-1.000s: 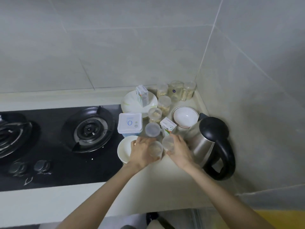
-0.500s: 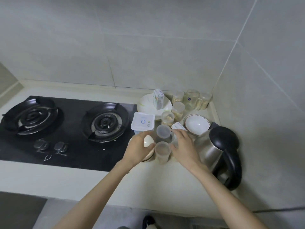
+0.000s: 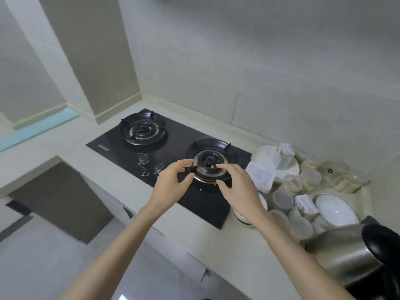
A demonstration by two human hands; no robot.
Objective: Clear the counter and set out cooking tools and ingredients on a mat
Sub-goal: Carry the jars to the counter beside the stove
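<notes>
Several clear plastic cups (image 3: pixel 282 199) stood crowded toward the right end of the worktop (image 3: pixel 216 245), none of them in your grasp. Among them sat a small carton (image 3: pixel 305 205), with a gold-rimmed white bowl (image 3: pixel 334 210) just to its right and a steel kettle (image 3: pixel 350 254) nearer the front edge. Toward the back wall lay a white plate (image 3: pixel 265 156) with a taller carton (image 3: pixel 284 155) standing on it, a square white box (image 3: pixel 259 177) beside the plate, and blurred glass jars (image 3: pixel 331 172) in the back right corner. Another white bowl (image 3: pixel 242 217) showed partly beneath your right wrist.

Your left hand (image 3: pixel 171 182) and right hand (image 3: pixel 238 189) hovered apart from the cups, above the front of the black hob (image 3: pixel 116 148). Each had its thumb and fingers spread in a loose curve and held nothing. Between them you could see the right burner (image 3: pixel 210 161). The left burner (image 3: pixel 142 129) and two knobs (image 3: pixel 143 158) lay toward the worktop's left end.
</notes>
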